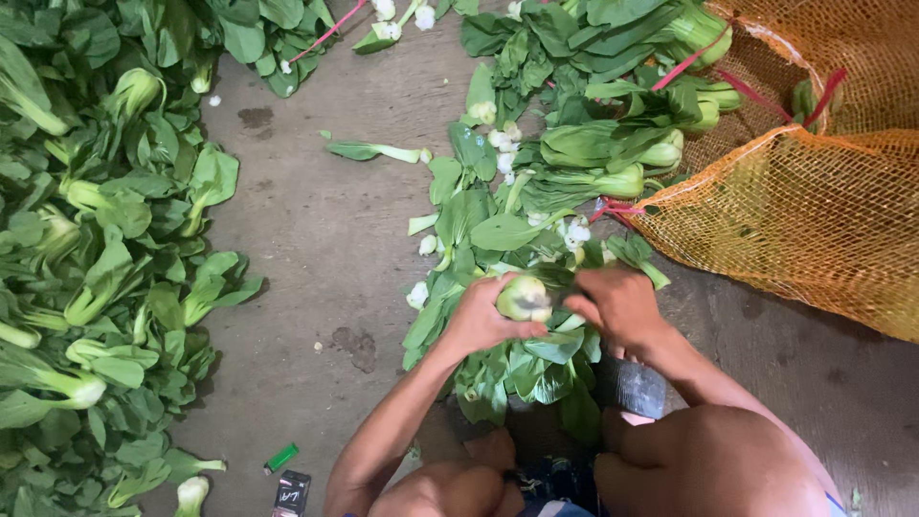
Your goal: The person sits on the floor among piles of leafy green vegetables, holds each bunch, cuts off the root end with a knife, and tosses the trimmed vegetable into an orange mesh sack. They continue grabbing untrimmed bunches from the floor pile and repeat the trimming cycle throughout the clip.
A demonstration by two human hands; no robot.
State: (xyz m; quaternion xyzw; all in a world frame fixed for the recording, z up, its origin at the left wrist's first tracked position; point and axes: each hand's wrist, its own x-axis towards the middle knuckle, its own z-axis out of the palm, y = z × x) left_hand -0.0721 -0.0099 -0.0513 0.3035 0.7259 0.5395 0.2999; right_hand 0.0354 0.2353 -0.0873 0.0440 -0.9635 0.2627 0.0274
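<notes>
Two bare hands meet over one head of pale-stemmed, green-leaved bok choy (525,298), held base-up between them. The left hand (477,316) is wrapped around the stalk end, gripping it firmly, probably to keep the cut base turned toward the other hand. The right hand (617,303) is closed against the leafy side; what its fingertips pinch cannot be told, as the palm hides them. Beneath and just beyond both hands lies a heap of loose green leaves and white stem trimmings (488,225). Further beyond the right hand, an orange mesh sack (814,211) lies open with more heads spilling out. Well to the left of the left hand a big pile of bok choy heads (105,258) covers the concrete floor (325,239).
</notes>
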